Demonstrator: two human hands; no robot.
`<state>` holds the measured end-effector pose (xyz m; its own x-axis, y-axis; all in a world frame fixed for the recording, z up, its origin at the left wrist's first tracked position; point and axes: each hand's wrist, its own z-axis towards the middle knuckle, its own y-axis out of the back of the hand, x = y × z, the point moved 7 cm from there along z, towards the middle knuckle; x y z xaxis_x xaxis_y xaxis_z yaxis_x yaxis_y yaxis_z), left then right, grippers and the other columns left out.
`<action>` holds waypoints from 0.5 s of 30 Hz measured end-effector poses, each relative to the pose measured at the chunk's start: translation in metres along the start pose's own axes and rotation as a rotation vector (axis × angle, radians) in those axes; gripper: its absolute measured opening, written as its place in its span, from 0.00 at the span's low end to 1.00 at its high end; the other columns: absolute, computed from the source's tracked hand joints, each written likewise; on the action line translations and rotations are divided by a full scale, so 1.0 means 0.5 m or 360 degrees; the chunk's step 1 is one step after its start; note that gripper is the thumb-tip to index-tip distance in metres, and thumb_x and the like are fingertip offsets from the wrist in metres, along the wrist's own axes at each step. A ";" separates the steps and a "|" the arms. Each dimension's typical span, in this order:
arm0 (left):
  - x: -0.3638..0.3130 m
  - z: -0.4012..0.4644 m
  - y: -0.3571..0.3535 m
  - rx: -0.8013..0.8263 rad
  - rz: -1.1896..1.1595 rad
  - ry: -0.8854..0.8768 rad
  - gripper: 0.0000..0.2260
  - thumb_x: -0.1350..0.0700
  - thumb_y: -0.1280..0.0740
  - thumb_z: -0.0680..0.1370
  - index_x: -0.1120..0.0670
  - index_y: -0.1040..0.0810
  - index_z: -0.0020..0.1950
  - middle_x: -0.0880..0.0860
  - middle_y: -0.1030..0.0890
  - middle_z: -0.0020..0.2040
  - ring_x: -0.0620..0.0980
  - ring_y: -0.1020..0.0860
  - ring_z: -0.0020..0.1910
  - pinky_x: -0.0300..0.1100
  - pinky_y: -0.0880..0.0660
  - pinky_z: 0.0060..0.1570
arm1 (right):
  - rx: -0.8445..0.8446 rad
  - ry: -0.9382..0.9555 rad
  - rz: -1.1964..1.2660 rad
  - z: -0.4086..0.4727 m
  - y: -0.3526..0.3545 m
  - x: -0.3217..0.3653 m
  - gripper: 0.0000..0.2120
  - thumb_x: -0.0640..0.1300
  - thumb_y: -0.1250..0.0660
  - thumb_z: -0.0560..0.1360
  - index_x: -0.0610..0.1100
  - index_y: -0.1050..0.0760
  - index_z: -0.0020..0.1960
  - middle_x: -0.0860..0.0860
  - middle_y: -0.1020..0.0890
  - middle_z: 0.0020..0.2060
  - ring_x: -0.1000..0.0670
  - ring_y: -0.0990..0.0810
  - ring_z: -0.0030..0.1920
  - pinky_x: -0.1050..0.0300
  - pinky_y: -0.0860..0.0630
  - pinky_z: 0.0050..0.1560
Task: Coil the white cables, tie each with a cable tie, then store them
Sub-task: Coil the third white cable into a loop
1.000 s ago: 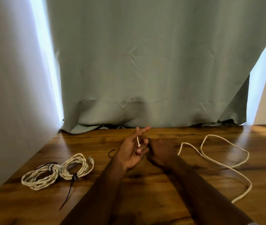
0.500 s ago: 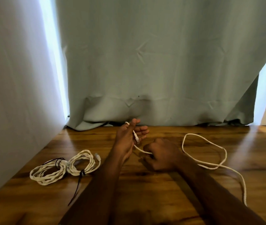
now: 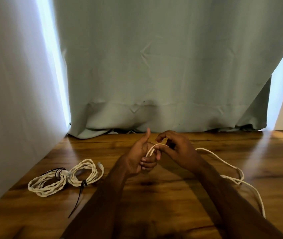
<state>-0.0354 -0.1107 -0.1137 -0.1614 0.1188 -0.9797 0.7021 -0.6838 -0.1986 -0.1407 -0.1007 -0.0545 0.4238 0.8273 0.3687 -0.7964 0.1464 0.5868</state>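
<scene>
While you read these lines, check each against the head view.

Change: your right hand (image 3: 175, 149) has come up from the wooden table (image 3: 154, 195) to meet your left hand (image 3: 137, 157); a loop of the loose white cable (image 3: 230, 169) now lies across the left fingers.
Meaning: you are judged to be starting the first turns of a third coil; tying and storing remain.
Left hand: palm up, thumb raised, fingers curled round the cable turns.
Right hand: fingers bent, pinching the cable at the top of the loop.
Loose cable position: it runs from your hands to the right across the table, then back toward you beside the right forearm.
Slack: it has drawn closer to your hands than half a second ago.
Finished coils: two coiled cables (image 3: 64, 176) lie touching at left, each bound by a black cable tie (image 3: 80, 192).
Hidden: the cable's far end passes behind your right forearm and cannot be traced.
Unclear: the number of turns in the left hand cannot be counted.
Not visible: a storage place.
</scene>
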 end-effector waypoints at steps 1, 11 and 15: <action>-0.006 -0.004 -0.006 0.0084 -0.0119 -0.0007 0.35 0.30 0.50 0.77 0.61 0.26 0.38 0.48 0.44 0.20 0.44 0.47 0.17 0.35 0.48 0.22 | -0.0026 -0.0023 0.0044 0.002 0.003 -0.002 0.07 0.47 0.28 0.78 0.46 0.19 0.53 0.56 0.17 0.50 0.57 0.19 0.42 0.59 0.23 0.42; -0.010 -0.011 0.001 -0.0238 -0.0221 -0.0251 0.11 0.55 0.36 0.79 0.58 0.27 0.38 0.46 0.37 0.21 0.40 0.40 0.17 0.32 0.44 0.19 | -0.0078 -0.0231 0.0236 -0.003 0.003 -0.015 0.06 0.41 0.32 0.81 0.46 0.18 0.47 0.55 0.16 0.39 0.53 0.17 0.40 0.52 0.21 0.43; 0.006 -0.013 -0.003 -0.0038 -0.0344 -0.0139 0.15 0.48 0.41 0.81 0.53 0.29 0.38 0.47 0.33 0.25 0.43 0.35 0.23 0.37 0.37 0.25 | -0.0061 -0.0321 0.0416 -0.011 -0.002 -0.021 0.06 0.38 0.32 0.80 0.42 0.16 0.50 0.51 0.14 0.42 0.50 0.15 0.45 0.52 0.19 0.48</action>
<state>-0.0325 -0.1045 -0.1166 -0.3684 0.1969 -0.9086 0.6607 -0.6321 -0.4049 -0.1468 -0.1066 -0.0627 0.2769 0.7163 0.6405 -0.9035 -0.0329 0.4273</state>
